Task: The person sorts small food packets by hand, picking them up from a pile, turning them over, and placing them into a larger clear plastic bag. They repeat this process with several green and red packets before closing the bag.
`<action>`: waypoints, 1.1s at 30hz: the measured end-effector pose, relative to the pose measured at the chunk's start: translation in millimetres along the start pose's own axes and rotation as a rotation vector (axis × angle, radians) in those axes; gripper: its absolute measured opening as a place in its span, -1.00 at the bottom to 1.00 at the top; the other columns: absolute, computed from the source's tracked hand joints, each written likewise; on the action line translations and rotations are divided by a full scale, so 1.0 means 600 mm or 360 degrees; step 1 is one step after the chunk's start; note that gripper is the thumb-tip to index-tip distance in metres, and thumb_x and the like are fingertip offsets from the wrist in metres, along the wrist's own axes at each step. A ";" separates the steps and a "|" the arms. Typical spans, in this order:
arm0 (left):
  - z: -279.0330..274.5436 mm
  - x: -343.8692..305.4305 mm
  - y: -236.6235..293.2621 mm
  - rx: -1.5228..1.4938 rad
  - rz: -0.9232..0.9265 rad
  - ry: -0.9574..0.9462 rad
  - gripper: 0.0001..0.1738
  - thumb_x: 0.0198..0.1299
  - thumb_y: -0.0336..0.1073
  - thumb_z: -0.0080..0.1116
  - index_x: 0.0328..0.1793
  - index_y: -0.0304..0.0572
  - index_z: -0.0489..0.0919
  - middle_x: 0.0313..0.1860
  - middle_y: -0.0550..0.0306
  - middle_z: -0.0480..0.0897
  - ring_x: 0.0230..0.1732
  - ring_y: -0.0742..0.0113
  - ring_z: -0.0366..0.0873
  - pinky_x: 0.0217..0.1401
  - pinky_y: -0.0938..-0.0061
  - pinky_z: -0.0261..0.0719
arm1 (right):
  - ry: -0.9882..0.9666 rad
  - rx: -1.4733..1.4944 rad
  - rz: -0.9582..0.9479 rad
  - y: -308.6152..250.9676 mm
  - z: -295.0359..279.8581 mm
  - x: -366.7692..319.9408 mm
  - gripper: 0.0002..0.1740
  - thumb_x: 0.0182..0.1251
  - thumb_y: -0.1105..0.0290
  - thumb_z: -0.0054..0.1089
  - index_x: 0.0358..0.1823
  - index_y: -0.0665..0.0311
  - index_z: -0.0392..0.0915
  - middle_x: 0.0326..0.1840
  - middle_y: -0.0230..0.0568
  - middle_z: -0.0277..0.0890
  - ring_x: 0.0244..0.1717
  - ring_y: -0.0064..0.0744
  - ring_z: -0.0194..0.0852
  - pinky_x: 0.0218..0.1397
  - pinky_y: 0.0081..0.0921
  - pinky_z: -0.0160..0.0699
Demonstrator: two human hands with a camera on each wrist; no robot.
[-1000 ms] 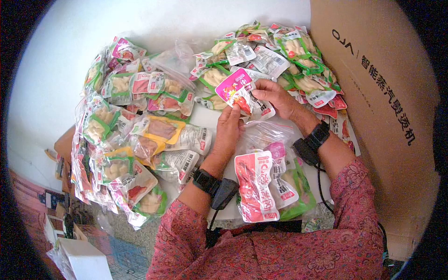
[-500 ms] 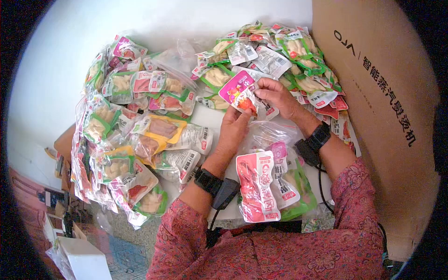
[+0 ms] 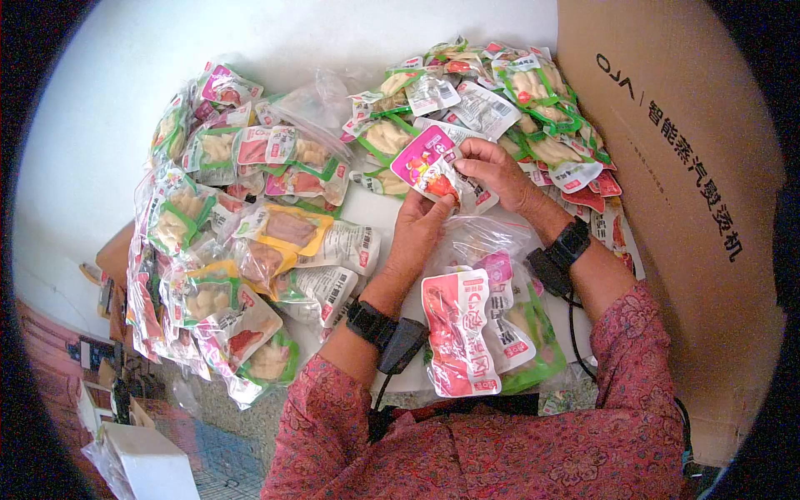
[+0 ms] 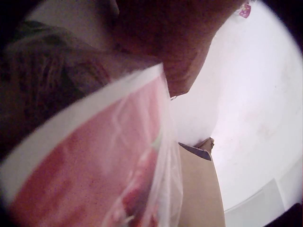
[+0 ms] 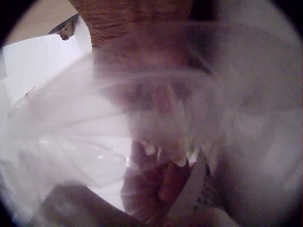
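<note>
In the head view, a packet with a pink and white front [image 3: 427,164] is held up between both hands. The left hand [image 3: 421,229] pinches its lower edge, thumb on the front. On its right side the right hand [image 3: 500,175] grips it with thumb and fingers. Below the hands lies a clear bag [image 3: 475,237] with a red and white packet [image 3: 460,333] on or in it, and green-edged packets beside that. Clear plastic [image 5: 61,123] covers much of the right wrist view; a red packet [image 4: 104,156] fills the lower left wrist view.
Many packets in clear bags [image 3: 292,229] are heaped on the left of the white table. Another heap of packets [image 3: 533,92] stands at the back right. A large cardboard box [image 3: 667,250] stands along the right side. A white box [image 3: 150,467] is at the lower left.
Over the last second the hands and the held packet have shifted slightly right, and the left hand a little lower. Both hands keep hold of the packet.
</note>
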State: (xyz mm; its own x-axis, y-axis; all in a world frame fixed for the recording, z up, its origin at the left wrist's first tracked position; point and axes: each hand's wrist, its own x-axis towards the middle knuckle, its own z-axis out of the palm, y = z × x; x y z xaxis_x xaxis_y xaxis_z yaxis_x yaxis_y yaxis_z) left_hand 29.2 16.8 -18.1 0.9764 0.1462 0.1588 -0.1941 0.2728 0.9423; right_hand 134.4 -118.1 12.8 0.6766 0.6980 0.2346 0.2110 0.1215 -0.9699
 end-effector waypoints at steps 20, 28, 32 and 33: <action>0.004 0.002 -0.007 0.0196 0.0035 -0.0114 -0.61 0.15 -0.40 -0.02 0.14 -0.17 0.32 -0.16 0.18 0.49 -0.19 0.49 0.39 -0.13 0.60 0.34 | 0.0138 0.0265 -0.0110 0.017 -0.002 0.011 -0.90 0.17 0.38 0.01 -0.38 0.25 0.39 -0.42 -0.48 0.38 -0.36 -0.73 0.29 -0.27 -0.71 0.31; -0.001 -0.008 0.028 0.0147 -0.0322 0.0111 -0.67 0.24 -0.17 -0.14 0.06 -0.15 0.37 -0.22 0.22 0.53 -0.39 0.53 0.40 -0.47 0.72 0.32 | 0.0240 -0.0199 -0.0221 0.005 0.006 0.011 -0.88 0.20 0.37 0.01 -0.36 0.28 0.39 -0.44 -0.50 0.35 -0.39 -0.76 0.23 -0.31 -0.74 0.27; -0.014 0.003 0.007 -0.0143 -0.0249 0.0151 -0.66 0.23 -0.13 -0.18 0.01 -0.17 0.39 -0.30 0.19 0.53 -0.42 0.55 0.39 -0.55 0.72 0.31 | 0.0050 -0.0297 -0.0305 -0.028 0.025 0.000 -0.81 0.23 0.30 -0.01 -0.35 0.28 0.41 -0.46 -0.50 0.36 -0.37 -0.73 0.26 -0.31 -0.69 0.28; -0.012 0.004 0.011 -0.0182 -0.0181 0.0124 -0.66 0.22 -0.13 -0.17 0.00 -0.17 0.39 -0.34 0.18 0.53 -0.42 0.54 0.39 -0.56 0.72 0.32 | 0.0048 -0.0297 -0.0306 -0.038 0.030 -0.004 -0.81 0.23 0.30 -0.01 -0.35 0.28 0.41 -0.46 -0.50 0.36 -0.37 -0.73 0.26 -0.31 -0.69 0.28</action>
State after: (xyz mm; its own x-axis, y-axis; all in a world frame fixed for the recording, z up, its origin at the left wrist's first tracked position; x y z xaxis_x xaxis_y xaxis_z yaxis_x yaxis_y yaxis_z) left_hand 29.4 25.5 -13.5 0.9833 0.1801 0.0255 -0.0964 0.3974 0.9126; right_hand 115.3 -110.0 33.1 0.6317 0.6528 0.4181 0.4623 0.1156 -0.8792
